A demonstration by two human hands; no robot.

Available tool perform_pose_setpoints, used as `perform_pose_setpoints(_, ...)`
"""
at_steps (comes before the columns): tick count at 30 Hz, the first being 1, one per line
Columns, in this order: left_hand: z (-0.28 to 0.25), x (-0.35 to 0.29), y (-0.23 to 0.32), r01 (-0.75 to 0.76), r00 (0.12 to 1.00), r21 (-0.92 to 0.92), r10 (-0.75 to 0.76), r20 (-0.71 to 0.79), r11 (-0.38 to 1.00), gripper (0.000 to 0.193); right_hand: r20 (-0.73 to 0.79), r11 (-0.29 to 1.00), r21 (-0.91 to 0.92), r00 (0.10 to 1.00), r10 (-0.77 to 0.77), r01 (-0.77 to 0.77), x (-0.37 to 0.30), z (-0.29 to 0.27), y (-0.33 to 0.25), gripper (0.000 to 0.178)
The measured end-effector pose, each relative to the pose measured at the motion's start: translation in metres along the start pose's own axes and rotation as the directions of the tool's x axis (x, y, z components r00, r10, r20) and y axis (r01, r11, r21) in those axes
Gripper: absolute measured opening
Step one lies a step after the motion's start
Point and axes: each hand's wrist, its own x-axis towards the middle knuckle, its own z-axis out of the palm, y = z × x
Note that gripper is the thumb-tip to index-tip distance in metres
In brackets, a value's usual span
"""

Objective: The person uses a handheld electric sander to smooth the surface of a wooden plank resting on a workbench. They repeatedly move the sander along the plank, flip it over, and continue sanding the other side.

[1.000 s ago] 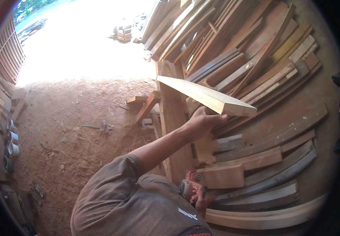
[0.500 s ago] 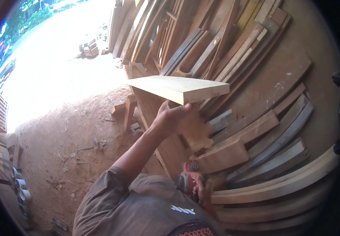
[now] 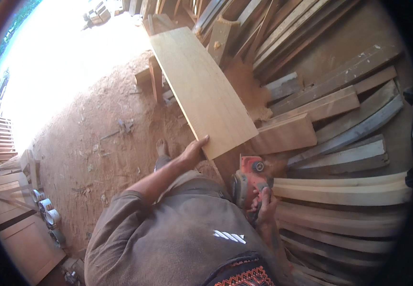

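Note:
A pale, flat wooden board (image 3: 204,90) lies lengthwise in front of me over a brown wooden bench (image 3: 225,169). My left hand (image 3: 195,148) is closed on the board's near left corner, thumb on the top edge and fingers partly hidden beneath. Just right of the board's near end is a red handheld electric planer (image 3: 250,174) with a dark knob on its side. My right hand (image 3: 266,207) wraps round its handle, low and close to my body. The planer is apart from the board.
Stacked timber (image 3: 340,190) crowds the right side, with leaning planks (image 3: 259,33) at the back. Sawdust (image 3: 249,90) is heaped beside the board. Round tins (image 3: 49,217) and wooden panels (image 3: 30,243) stand at the left. Scraps (image 3: 125,126) lie on the dirt floor.
The board, earlier raised and seen end-on, has come down with its broad face showing. My left hand has moved lower with it. The planer stays in my right hand as the view tilts down.

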Motion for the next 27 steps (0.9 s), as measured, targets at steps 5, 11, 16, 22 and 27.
perform_pose_setpoints(5, -0.066, -0.011, 0.025, 0.174, 0.984, 0.942, -0.022, -0.175, 0.289, 0.079, 0.189, 0.975, -0.174, 0.977, -0.103, 0.136, -0.001, 0.001, -0.022, 0.044)
perform_pose_setpoints(11, -0.129, -0.089, -0.008, 0.236, 0.923, 0.594, 0.015, -0.386, 0.769, 0.060, 0.379, 0.923, -0.368, 0.925, 0.038, 0.112, 0.048, 0.041, -0.045, 0.042)
perform_pose_setpoints(16, -0.159, -0.157, -0.051, 0.212, 0.782, 0.237, -0.019, -0.623, 0.948, 0.058, 0.522, 0.864, -0.360, 0.843, -0.126, 0.352, 0.100, 0.135, -0.088, 0.047)
perform_pose_setpoints(22, -0.140, -0.129, -0.039, 0.031, 0.835, 0.332, 0.158, -0.527, 0.943, 0.047, 0.541, 0.895, -0.272, 0.825, -0.162, 0.354, 0.201, 0.285, -0.165, 0.054)
perform_pose_setpoints(27, -0.186, -0.164, -0.032, -0.048, 0.711, 0.268, 0.221, -0.667, 0.962, 0.044, 0.609, 0.870, -0.336, 0.788, -0.091, 0.360, 0.164, 0.212, -0.121, 0.051)
